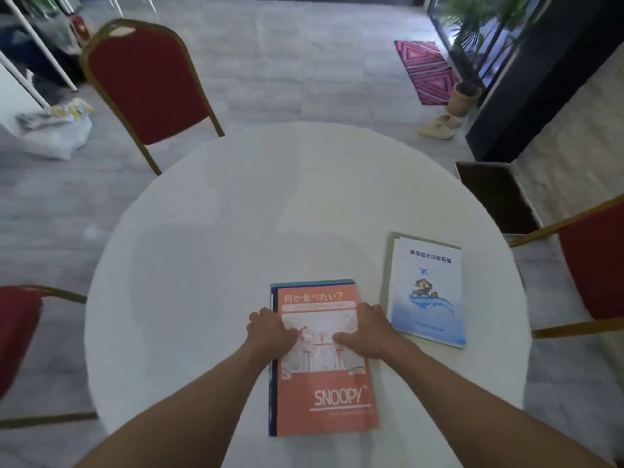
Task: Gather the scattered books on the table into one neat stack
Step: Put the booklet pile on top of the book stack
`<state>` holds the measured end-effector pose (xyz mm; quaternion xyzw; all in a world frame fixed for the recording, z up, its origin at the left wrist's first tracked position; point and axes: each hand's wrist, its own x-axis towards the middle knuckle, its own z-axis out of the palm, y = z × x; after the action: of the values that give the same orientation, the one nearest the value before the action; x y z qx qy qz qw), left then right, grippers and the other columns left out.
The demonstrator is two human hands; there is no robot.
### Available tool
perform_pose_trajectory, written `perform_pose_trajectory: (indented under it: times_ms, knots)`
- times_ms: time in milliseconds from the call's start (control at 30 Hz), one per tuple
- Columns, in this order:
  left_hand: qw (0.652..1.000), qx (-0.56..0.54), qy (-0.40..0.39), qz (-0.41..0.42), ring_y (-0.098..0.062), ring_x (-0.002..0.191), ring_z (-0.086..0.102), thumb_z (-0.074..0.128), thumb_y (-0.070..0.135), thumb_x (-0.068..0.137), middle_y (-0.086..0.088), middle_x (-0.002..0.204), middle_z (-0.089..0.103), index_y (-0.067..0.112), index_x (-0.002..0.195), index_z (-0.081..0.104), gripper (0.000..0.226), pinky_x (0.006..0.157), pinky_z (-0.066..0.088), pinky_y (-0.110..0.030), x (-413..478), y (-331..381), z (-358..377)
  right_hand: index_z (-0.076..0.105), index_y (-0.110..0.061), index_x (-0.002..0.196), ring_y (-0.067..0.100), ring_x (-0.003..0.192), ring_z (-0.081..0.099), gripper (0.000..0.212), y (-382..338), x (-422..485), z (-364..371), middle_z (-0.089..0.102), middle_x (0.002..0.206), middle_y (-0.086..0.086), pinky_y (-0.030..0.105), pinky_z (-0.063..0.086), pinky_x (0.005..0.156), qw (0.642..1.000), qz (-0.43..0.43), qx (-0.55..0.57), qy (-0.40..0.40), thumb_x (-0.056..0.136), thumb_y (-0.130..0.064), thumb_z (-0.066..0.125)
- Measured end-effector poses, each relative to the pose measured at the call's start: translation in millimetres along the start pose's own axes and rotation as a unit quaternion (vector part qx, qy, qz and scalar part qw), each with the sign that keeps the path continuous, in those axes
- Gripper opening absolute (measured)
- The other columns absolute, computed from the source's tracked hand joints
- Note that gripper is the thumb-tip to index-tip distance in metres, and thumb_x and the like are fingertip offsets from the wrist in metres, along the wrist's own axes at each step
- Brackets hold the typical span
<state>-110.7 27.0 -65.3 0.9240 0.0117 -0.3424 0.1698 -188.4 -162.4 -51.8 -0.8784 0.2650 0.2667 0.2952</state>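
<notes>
An orange Snoopy book point(326, 393) lies on top of a small stack near the front of the round white table point(209, 251); blue and teal edges of books beneath it show at its left and top. My left hand point(270, 332) grips the stack's left edge. The stack's right edge is held by my right hand point(366, 331), thumb resting on the cover. To the right, apart from the stack, lies a white and blue book point(427, 295) with a whale picture, on top of a grey book point(388, 265).
Red chairs with gold frames stand at the far left point(145, 82), near left point(17, 332) and right point(587, 265) of the table. A dark box point(496, 197) sits on the floor at the right. A potted plant point(464, 96), slippers and a rug lie beyond.
</notes>
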Motion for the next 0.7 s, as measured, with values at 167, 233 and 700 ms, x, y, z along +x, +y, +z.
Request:
perform_pose_trajectory:
  times_ms: [167,233,700]
  knots:
    - [0.986,-0.147,-0.021,-0.08,-0.03,0.101,0.068,0.077,0.047,0.068,-0.01,0.117,0.063,0.014,0.117,0.054,0.063,0.085,0.06,-0.043,6,-8,6,0.052,-0.01,0.125,0.029,0.115,0.059,0.066,-13,3,1,0.058,0.124,0.01,0.038,0.055,0.094,0.999,0.051,0.013,-0.016,0.072,-0.034,0.084]
    - [0.98,-0.175,-0.028,-0.092,-0.027,0.09,0.071,0.079,0.039,0.072,-0.007,0.107,0.067,0.016,0.108,0.058,0.047,0.078,0.063,-0.041,10,-9,7,0.057,-0.014,0.12,0.028,0.109,0.062,0.067,-16,9,2,0.063,0.12,0.007,0.039,0.058,0.089,0.997,0.067,0.027,-0.028,0.064,-0.033,0.088]
    - [0.965,-0.259,-0.042,-0.02,-0.026,0.092,0.072,0.063,0.027,0.093,-0.002,0.116,0.067,0.016,0.119,0.051,0.031,0.073,0.063,-0.037,19,-24,7,0.025,-0.016,0.116,0.028,0.106,0.066,0.049,-23,15,0,0.06,0.121,0.008,0.037,0.061,0.082,0.985,0.094,0.142,-0.021,0.091,-0.017,0.067]
